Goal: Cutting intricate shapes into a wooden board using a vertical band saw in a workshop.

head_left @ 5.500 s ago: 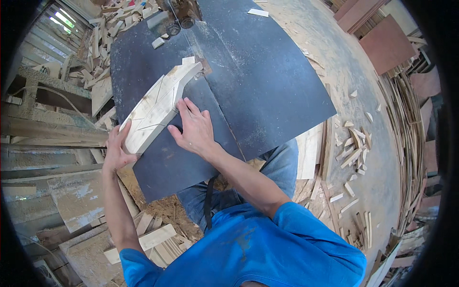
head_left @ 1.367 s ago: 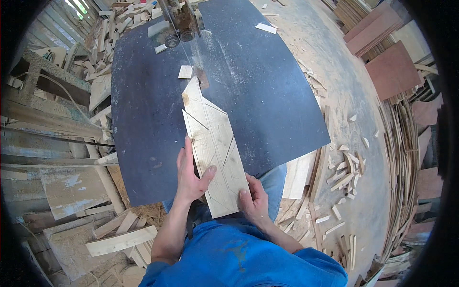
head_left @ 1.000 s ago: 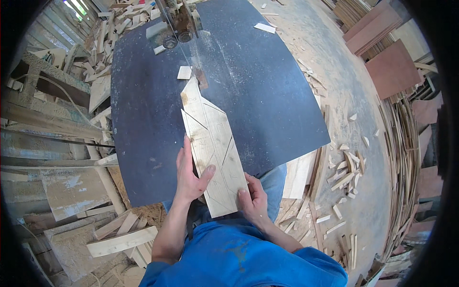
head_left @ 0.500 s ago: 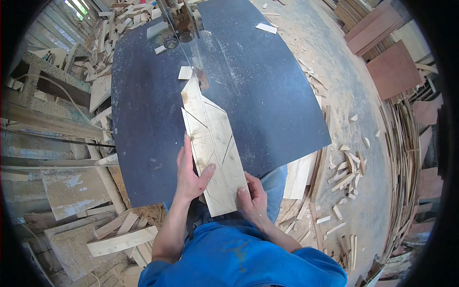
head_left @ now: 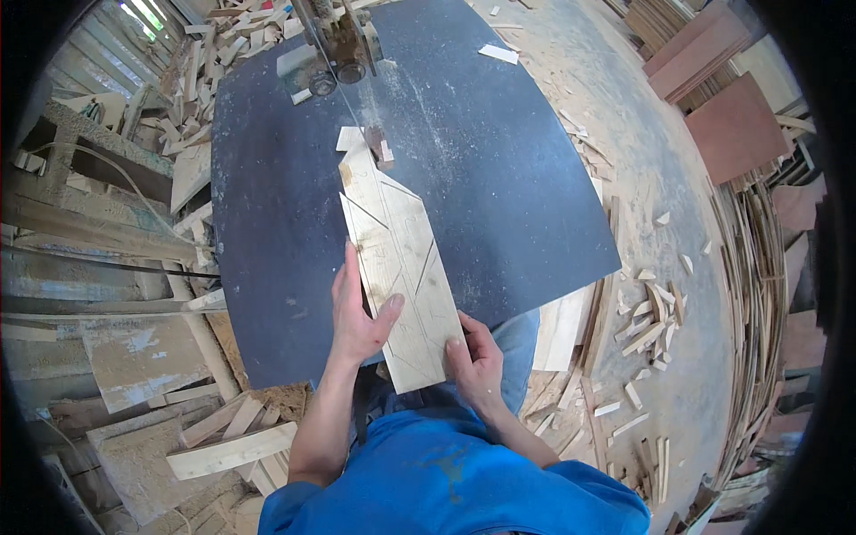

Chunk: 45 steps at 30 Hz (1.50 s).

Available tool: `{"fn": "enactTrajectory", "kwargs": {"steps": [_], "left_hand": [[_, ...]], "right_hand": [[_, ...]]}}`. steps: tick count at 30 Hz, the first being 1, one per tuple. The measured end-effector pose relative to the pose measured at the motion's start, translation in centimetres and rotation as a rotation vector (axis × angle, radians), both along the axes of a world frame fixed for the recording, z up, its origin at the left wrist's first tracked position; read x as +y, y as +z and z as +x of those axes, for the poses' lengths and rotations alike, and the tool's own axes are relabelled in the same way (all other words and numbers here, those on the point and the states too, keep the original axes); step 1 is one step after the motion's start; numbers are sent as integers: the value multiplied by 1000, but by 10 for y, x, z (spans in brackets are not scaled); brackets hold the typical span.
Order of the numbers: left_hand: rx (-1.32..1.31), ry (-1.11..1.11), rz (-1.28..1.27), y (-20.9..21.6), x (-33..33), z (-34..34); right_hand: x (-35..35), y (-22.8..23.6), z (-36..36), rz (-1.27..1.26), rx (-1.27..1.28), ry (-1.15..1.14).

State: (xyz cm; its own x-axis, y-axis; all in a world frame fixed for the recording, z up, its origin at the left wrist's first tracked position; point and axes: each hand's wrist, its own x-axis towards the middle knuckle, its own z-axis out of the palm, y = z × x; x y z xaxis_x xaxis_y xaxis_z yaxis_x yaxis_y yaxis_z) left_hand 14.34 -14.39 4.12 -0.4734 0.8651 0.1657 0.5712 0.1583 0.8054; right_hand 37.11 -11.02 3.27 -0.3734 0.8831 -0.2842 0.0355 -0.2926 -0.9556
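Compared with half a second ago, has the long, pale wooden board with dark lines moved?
Yes. The long, pale wooden board has slid a little forward, toward the top of the picture, judged against the dark blue-grey flat tabletop.

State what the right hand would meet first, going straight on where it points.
The right hand would probably meet the marked wooden board, whose right edge it holds; exact depth is unclear.

Soft, bright light spreads over the worktop [head_left: 526, 209] with only faint shadows, a gap [head_left: 143, 18] between ten and eleven o'clock glares white, the middle looks sharp, and the thin boards [head_left: 747, 303] at three o'clock look bent beside the round black rim.
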Motion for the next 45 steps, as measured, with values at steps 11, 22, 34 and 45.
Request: {"fn": "enactTrajectory", "kwargs": {"steps": [11,22,34,45], "left_hand": [[47,-26,-41,6,-14,12],[24,-28,-44,3,-8,5],[-18,-52,-6,3,-2,-2],[-12,-53,-1,4,1,-3]], "right_hand": [[-10,-9,19,29,22,19],[-5,-12,11,69,-26,12],[-2,-7,2,103,-46,9],[0,-6,-3,107,-14,-29]]}}
